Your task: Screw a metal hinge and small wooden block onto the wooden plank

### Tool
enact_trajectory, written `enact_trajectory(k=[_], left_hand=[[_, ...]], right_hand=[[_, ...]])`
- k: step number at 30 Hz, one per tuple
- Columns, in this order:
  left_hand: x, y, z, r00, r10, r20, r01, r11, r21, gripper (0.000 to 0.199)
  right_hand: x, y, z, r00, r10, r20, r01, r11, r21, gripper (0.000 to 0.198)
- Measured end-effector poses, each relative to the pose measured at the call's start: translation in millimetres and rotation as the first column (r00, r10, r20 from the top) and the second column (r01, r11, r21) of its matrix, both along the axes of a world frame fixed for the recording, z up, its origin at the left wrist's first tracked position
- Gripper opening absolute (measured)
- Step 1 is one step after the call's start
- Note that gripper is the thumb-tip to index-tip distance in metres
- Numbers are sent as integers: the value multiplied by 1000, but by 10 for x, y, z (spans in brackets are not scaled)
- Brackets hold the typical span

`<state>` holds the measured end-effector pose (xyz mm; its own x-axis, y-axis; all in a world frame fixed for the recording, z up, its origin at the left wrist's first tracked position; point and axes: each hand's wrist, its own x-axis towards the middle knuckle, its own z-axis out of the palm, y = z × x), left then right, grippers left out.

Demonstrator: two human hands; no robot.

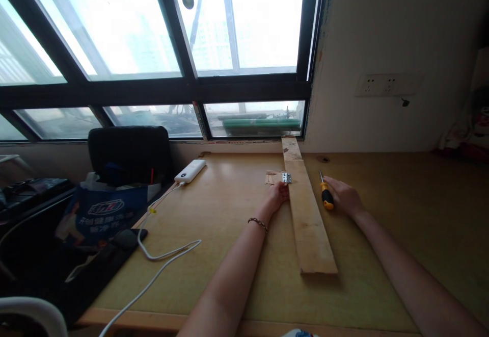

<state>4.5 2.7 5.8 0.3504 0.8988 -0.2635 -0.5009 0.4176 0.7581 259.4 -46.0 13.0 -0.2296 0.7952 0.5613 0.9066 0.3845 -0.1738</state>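
Note:
A long wooden board [310,219] lies lengthwise on the table, its far end near the window sill. At its left edge is a silver metal hinge [286,177], beside a small piece of wood [272,177]. My left hand [278,195] is closed at the hinge's near side, its curled fingers against the board's edge; the fingertips are partly hidden. Right of the board, my right hand [346,198] holds a screwdriver [327,197] with a yellow and black handle, its shaft pointing away from me.
A white power bank [190,171] with a white cable [168,255] lies on the table's left side. Beyond that edge stand a black chair [128,148] and a blue bag [103,214]. Windows and a wall with sockets [385,85] border the table [237,255].

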Motion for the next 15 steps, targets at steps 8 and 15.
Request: enact_trajectory(k=[8, 15], left_hand=[[5, -64, 71, 999, 31, 33, -31, 1000, 3, 13], [6, -32, 6, 997, 54, 48, -56, 998, 24, 14]], right_hand=[[-925, 408, 322, 932, 245, -266, -272, 960, -70, 89], [-1229, 818, 226, 916, 263, -302, -333, 919, -209, 96]])
